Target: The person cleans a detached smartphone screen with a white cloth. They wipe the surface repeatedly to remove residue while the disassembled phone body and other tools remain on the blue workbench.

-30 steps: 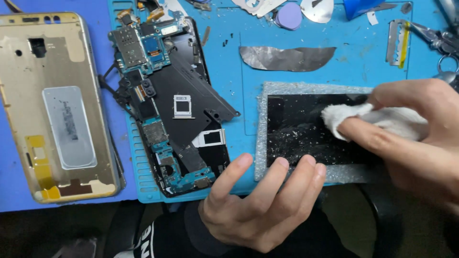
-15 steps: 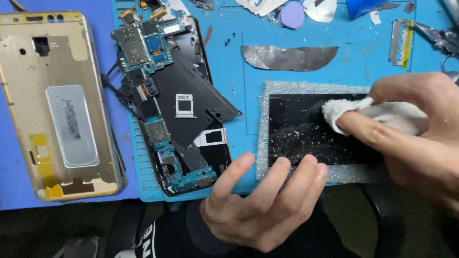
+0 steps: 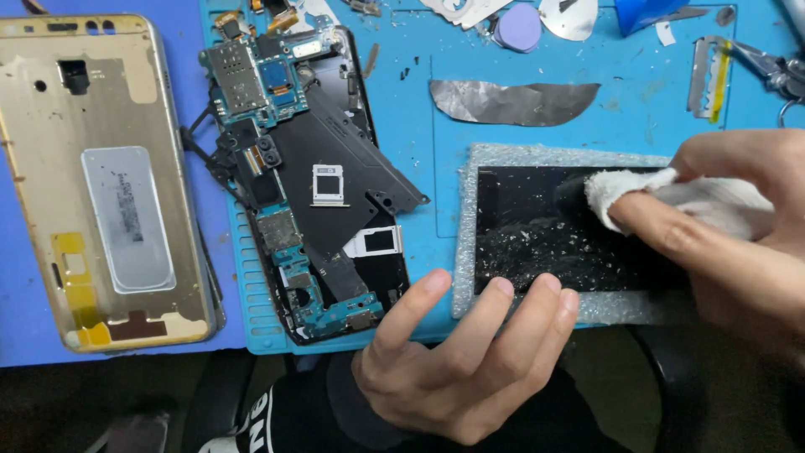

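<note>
Partway through wiping: right hand (image 3: 738, 243) pinching white cloth (image 3: 671, 201) on black screen panel (image 3: 537, 226), far part rubbed dark, near half speckled; left hand (image 3: 461, 361) open-fingered, steadying near edge.

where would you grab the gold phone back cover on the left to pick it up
Probably by its two long side edges, coming from straight above near the middle. The gold back cover lies flat, inside up, on the purple mat, so only the thin raised rim gives a hold. Its right edge sits close to the opened phone body, so fingers there need care. Neither hand is near it.
</note>
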